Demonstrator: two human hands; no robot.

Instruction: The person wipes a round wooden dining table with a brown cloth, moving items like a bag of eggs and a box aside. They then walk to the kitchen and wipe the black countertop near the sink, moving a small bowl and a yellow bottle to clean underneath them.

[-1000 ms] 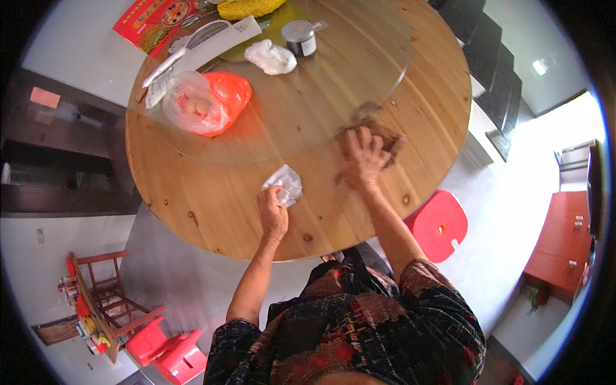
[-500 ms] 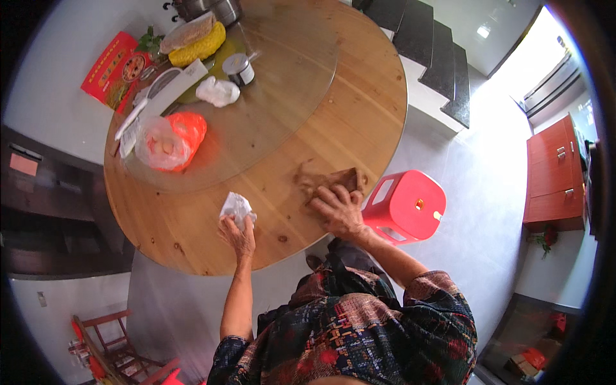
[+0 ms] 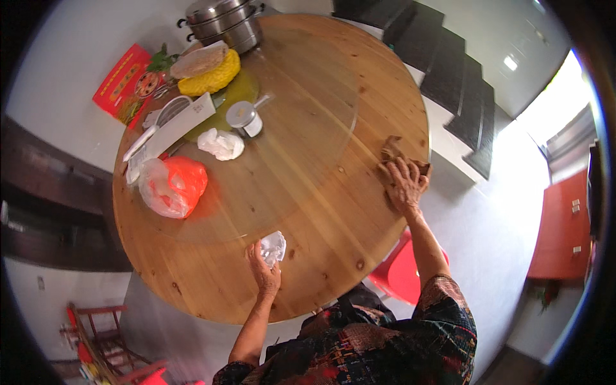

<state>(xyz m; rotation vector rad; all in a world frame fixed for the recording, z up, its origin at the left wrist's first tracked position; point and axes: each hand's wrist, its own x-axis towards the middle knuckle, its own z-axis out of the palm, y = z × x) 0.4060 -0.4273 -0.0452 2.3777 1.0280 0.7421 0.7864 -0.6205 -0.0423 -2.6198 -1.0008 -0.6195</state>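
Note:
My right hand (image 3: 405, 183) presses a crumpled brown cloth (image 3: 393, 149) against the right edge of the round wooden table (image 3: 321, 269). Its fingers are bent over the cloth, which sticks out above and beside them. Near the front of the table, my left hand (image 3: 264, 266) grips a small white, crumpled piece, perhaps a tissue or a thin plastic wrapper (image 3: 274, 248). Thumb and fingers close on its left side and lower edge.
A glass turntable carries a red plastic bag (image 3: 186, 183), a crumpled white tissue (image 3: 221, 144), a lidded jar (image 3: 245, 120), a cleaver (image 3: 173, 131) and a yellow item (image 3: 212, 76). Behind stands a steamer pot (image 3: 224, 25). A red stool (image 3: 401, 273) is under the right edge; dark stairs (image 3: 443, 70) rise beyond.
My right hand has slid the brown cloth rightward and away to the table's edge. My left hand, with the white piece, has shifted slightly right. The view has tilted toward the table's far side.

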